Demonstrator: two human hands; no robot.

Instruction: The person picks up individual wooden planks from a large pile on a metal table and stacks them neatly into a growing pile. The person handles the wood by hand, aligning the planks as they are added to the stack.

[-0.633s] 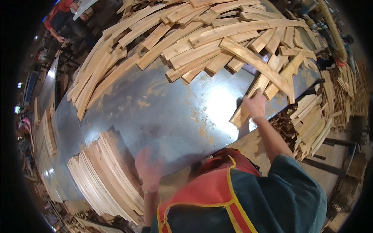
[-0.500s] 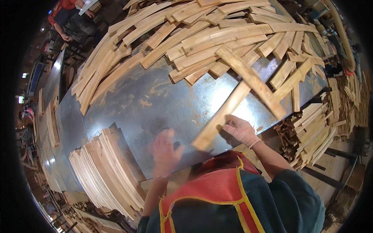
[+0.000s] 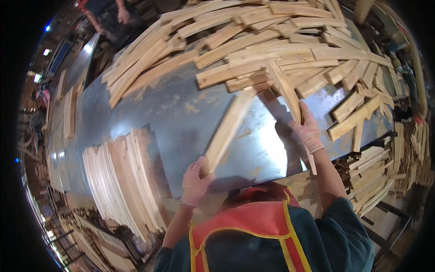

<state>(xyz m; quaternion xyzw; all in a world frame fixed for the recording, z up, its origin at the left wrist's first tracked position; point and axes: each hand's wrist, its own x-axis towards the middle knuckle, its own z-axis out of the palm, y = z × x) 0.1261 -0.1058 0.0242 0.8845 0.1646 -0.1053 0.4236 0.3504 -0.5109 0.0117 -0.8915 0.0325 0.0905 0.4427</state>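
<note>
My left hand [image 3: 197, 179], in a pale pink knit glove, is closed round the near end of a wooden board [image 3: 229, 129] that slants away over the dark metal tabletop [image 3: 186, 131]. My right hand [image 3: 306, 129], gloved alike, grips a second board [image 3: 285, 88] along its middle. That board is tilted up on its narrow edge, its far end close to the pile of loose boards [image 3: 253, 56]. Its lower end points toward my apron, and its shadow falls on the shiny metal.
Rows of pale strips [image 3: 124, 172] are stacked at the near left of the table. Several short boards [image 3: 355, 118] lie loose at the right. More wood [image 3: 369, 172] is stacked below the right edge. Across the table stands another person [image 3: 106, 18].
My left hand, empty before, has taken the near end of the first board, which has shifted left. My right hand has moved from it to the crossing board and tipped that on edge.
</note>
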